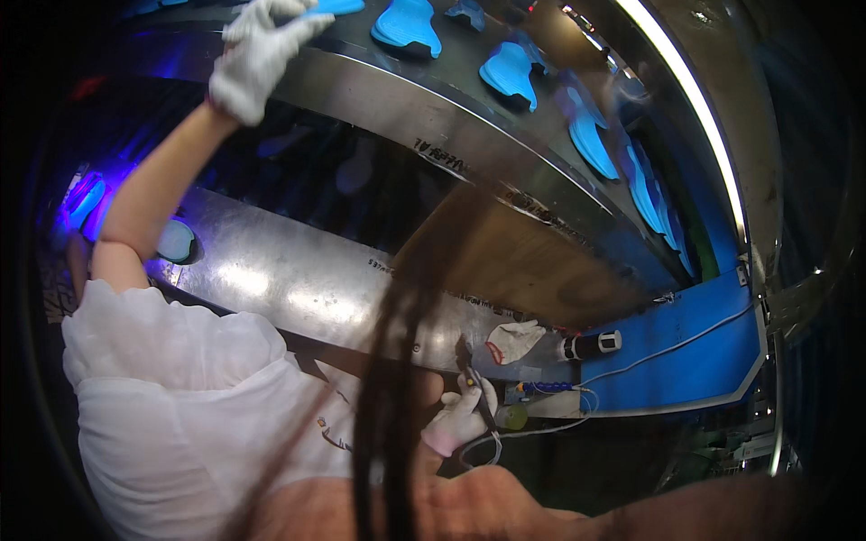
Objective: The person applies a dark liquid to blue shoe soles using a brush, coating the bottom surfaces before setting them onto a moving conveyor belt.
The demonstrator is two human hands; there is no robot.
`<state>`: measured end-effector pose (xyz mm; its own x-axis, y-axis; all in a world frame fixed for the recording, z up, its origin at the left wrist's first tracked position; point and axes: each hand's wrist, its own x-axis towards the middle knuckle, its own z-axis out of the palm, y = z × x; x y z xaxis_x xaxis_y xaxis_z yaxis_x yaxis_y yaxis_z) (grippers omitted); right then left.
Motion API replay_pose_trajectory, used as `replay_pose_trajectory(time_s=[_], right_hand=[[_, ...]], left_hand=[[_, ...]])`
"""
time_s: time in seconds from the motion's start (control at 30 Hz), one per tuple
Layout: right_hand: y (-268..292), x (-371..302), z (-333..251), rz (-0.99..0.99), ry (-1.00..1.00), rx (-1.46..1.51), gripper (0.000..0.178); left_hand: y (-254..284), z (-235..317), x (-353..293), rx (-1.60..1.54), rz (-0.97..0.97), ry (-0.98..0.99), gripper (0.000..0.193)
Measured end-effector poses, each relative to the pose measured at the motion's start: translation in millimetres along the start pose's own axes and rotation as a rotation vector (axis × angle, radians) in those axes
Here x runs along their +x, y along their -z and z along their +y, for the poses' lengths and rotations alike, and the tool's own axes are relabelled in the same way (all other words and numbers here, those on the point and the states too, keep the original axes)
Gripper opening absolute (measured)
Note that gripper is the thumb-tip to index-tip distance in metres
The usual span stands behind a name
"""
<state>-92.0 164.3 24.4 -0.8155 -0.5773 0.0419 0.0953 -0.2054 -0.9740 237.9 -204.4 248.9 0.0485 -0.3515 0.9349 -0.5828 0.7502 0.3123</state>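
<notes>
My left hand (pixel 257 68), in a white glove, reaches up to the metal conveyor (pixel 419 95). Its fingers and thumb close around the end of a blue shoe sole (pixel 338 6), partly cut off by the top edge. Other blue soles with dark end pieces, such as one sole (pixel 406 25) and another (pixel 508 74), lie along the belt to the right. Low down, my gloved right hand (pixel 462 417) grips a slim dark hand tool (pixel 475 389) with a yellow spot on it. A pale tube or cord hangs near its lower end.
A metal bench (pixel 271 266) runs below the conveyor. On or near it are a round pale container (pixel 176 242), a loose white glove (pixel 516 341) and a black-and-white bottle (pixel 591 345). A cord (pixel 672 347) crosses the blue panel (pixel 695 334). Dark strands blur the middle.
</notes>
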Motion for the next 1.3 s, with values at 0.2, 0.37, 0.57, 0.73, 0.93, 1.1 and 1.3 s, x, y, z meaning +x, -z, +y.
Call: replay_pose_trajectory(time_s=[0.2, 0.37, 0.57, 0.73, 0.93, 1.1, 1.3], right_hand=[[-8.7, -5.5, 1.3, 0.254, 0.111, -0.083, 0.032], [9.8, 10.0, -7.2, 0.61, 0.05, 0.114, 0.022], [10.4, 42.8, 16.9, 0.544, -0.011, 0.206, 0.02], [-7.2, 61.1, 13.5, 0.473, -0.101, 0.093, 0.02], [-50.7, 119.3, 57.9, 0.312, -0.002, -0.769, 0.035], [-72.9, 58.6, 44.4, 0.124, 0.259, -1.11, 0.03], [-60.2, 45.8, -7.3, 0.281, 0.38, -0.833, 0.017]], left_hand=[[-33.1, 80.5, -154.5, -0.831, -0.188, -0.459, 0.015], [-67.9, 138.4, -238.9, -1.033, -0.763, -0.298, 0.021], [-106.9, 108.0, -372.8, -0.892, -0.861, -0.153, 0.035], [-118.9, 133.9, -310.1, -0.813, -1.093, 0.593, 0.042], [-165.8, 161.4, -331.0, -1.636, -1.31, 2.39, 0.091], [-161.3, 178.1, -335.7, -1.729, -1.121, 2.39, 0.084], [-143.6, 188.3, -335.5, -2.186, -1.222, 2.224, 0.069]])
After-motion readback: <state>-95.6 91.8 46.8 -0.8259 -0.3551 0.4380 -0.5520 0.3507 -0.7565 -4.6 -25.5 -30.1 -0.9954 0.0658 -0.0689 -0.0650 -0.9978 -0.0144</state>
